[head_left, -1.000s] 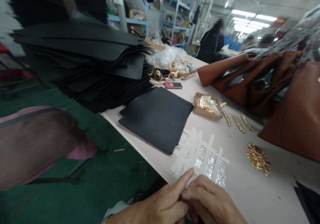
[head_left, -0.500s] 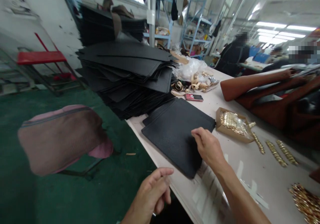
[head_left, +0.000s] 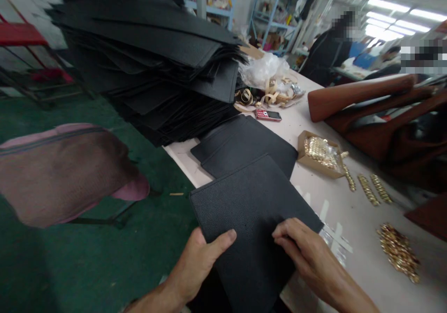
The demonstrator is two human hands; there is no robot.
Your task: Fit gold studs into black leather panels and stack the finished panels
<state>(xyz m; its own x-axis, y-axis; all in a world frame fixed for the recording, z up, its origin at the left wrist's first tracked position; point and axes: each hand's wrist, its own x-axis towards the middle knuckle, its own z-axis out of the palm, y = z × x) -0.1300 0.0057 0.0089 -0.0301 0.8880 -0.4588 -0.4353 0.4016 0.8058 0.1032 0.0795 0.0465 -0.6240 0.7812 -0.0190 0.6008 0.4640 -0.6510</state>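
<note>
A black leather panel [head_left: 244, 196] with a pebbled grain is tilted over the table's front edge. My left hand [head_left: 197, 264] grips its left edge, thumb on the top face and the other fingers hidden beneath. Over the panel's right part, my right hand [head_left: 309, 252] is closed with thumb and fingertips together; whatever may be between them is too small to make out. Behind lie more flat black panels [head_left: 240, 140] on the table, partly covered by the held one.
A tall stack of black sheets [head_left: 167, 89] rises at the back left. A red phone [head_left: 268, 115], a box of gold chains [head_left: 317, 157], loose gold chains [head_left: 398, 252] and brown leather bags [head_left: 363, 98] share the table [head_left: 352, 215]. A cloth-covered stool [head_left: 70, 173] stands left.
My left hand has taken hold of a black panel, which has come off the pile toward me. My right hand has moved closer to me, still pinched. The view has tipped downward.
</note>
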